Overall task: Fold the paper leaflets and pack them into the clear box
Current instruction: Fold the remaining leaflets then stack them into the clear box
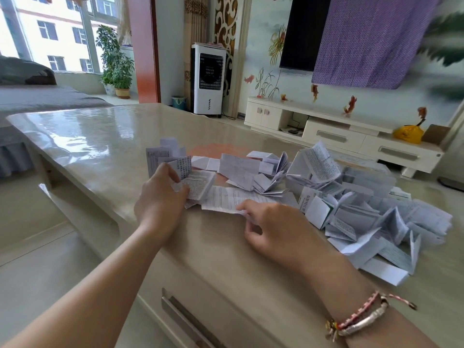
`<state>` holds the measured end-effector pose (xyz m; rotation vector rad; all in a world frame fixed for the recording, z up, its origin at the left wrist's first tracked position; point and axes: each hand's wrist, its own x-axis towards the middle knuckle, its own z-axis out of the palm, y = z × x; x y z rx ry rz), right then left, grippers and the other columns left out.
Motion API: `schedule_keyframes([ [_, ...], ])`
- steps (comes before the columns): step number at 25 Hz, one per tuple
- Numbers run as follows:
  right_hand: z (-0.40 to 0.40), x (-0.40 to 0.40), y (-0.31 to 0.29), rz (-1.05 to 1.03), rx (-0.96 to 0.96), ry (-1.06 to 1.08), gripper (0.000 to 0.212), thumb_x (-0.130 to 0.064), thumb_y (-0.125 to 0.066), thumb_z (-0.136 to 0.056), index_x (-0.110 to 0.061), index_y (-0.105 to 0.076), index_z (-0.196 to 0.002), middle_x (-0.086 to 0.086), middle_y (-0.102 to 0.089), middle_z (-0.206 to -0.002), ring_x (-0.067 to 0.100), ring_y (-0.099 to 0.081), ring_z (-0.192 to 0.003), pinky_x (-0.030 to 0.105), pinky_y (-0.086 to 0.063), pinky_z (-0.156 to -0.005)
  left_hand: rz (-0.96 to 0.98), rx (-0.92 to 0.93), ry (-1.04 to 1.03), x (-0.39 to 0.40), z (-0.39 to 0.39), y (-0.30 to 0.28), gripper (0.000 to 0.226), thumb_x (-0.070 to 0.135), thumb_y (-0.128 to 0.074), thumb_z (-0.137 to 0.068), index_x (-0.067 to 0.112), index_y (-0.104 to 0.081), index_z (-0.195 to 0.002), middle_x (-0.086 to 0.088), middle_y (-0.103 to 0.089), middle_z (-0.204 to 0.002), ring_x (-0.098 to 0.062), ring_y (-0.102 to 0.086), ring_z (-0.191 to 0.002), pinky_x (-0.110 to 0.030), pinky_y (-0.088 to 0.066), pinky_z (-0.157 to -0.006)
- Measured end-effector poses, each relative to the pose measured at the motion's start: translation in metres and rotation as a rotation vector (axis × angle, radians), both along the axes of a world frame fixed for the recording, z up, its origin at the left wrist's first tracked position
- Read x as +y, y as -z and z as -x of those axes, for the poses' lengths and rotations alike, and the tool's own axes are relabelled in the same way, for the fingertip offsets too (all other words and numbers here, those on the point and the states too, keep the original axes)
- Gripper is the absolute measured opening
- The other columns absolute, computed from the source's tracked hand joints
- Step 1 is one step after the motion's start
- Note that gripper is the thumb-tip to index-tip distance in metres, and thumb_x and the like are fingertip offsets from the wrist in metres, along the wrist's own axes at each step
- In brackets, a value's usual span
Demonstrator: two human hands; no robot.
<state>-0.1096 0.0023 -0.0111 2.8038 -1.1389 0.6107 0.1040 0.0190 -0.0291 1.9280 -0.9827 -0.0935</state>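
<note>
A long printed leaflet [227, 200] lies flat on the glossy table [100, 146] between my hands. My left hand [160, 197] grips its left end together with a folded leaflet [198, 184]. My right hand [271, 229] pinches the strip's near edge between thumb and fingers. A big heap of folded leaflets [356, 214] spreads to the right. The clear box [369, 177] sits behind that heap, mostly hidden by paper. A few more folded leaflets [168, 156] stand just beyond my left hand.
The table's near edge has a drawer with a metal handle [185, 320]. Beyond the table stand a white air cooler [208, 79] and a low white TV cabinet [339, 131]. A grey sofa [37, 96] is at the left.
</note>
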Motion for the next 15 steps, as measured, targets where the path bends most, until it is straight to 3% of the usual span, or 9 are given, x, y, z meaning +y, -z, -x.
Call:
schedule_keyframes([
  [4, 0.006, -0.006, 0.000, 0.054, -0.130, 0.217, 0.024, -0.021, -0.047, -0.086, -0.027, -0.059, -0.106, -0.004, -0.069, -0.091, 0.024, -0.062, -0.089, 0.031, -0.044, -0.072, 0.061, -0.095, 0.151, -0.004, 0.007, 0.003, 0.017, 0.019, -0.063, -0.084, 0.032, -0.069, -0.091, 0.007, -0.055, -0.072, -0.025, -0.059, -0.082, -0.030, -0.043, -0.067],
  [8, 0.010, -0.009, -0.002, 0.102, -0.192, 0.304, 0.008, -0.022, -0.054, -0.087, -0.025, -0.061, -0.090, -0.005, -0.067, -0.081, 0.021, -0.061, -0.080, 0.026, -0.030, -0.064, 0.135, -0.201, 0.315, -0.003, 0.018, 0.003, 0.022, 0.022, -0.063, -0.087, 0.031, -0.073, -0.104, 0.012, -0.050, -0.081, -0.022, -0.051, -0.092, -0.035, -0.044, -0.084],
  [11, 0.014, -0.010, -0.004, 0.079, -0.385, 0.278, 0.004, -0.022, -0.059, -0.087, -0.023, -0.063, -0.088, -0.004, -0.069, -0.083, 0.020, -0.063, -0.079, 0.027, -0.040, -0.062, 0.025, -0.202, 0.359, 0.001, 0.020, 0.010, 0.028, 0.044, -0.061, -0.087, 0.039, -0.067, -0.114, 0.009, -0.047, -0.089, -0.019, -0.044, -0.097, -0.037, -0.040, -0.093],
  [15, 0.026, -0.012, -0.014, 0.061, -0.749, 0.294, 0.006, -0.021, -0.061, -0.086, -0.021, -0.055, -0.085, -0.012, -0.061, -0.074, 0.010, -0.055, -0.069, 0.030, -0.043, -0.060, -0.185, -0.363, 0.294, 0.004, 0.021, 0.015, 0.037, 0.052, -0.056, -0.088, 0.044, -0.059, -0.123, 0.009, -0.037, -0.100, -0.019, -0.039, -0.107, -0.033, -0.032, -0.101],
])
